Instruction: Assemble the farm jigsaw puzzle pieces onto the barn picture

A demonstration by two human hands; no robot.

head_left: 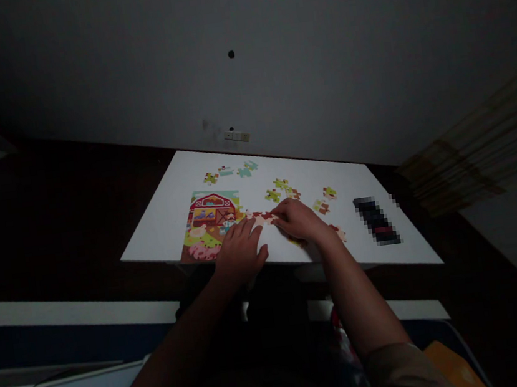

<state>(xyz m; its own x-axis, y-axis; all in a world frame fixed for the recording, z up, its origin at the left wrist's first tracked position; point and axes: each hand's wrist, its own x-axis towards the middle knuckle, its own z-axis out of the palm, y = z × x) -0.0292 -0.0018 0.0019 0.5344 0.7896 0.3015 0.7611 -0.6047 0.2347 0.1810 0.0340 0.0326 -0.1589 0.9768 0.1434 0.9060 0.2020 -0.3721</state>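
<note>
Lying between left hand (241, 249) and right hand (297, 219) | puzzle pieces (265, 218) | touching both

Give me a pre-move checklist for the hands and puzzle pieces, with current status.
1. Left hand by the work: ok, fingers spread, tips at the red-and-cream pieces.
2. Right hand in position: ok, fingertips at the right end of those same pieces.
3. Right-hand hold, pinching or only pressing: cannot tell, too small and dark.
4. Green pieces unobstructed: ok, lying beyond the right hand.
5. All pieces in plain sight: not ok, a yellowish piece is partly hidden by the right hand.
6. Lighting: not ok, the scene is dim.
</note>
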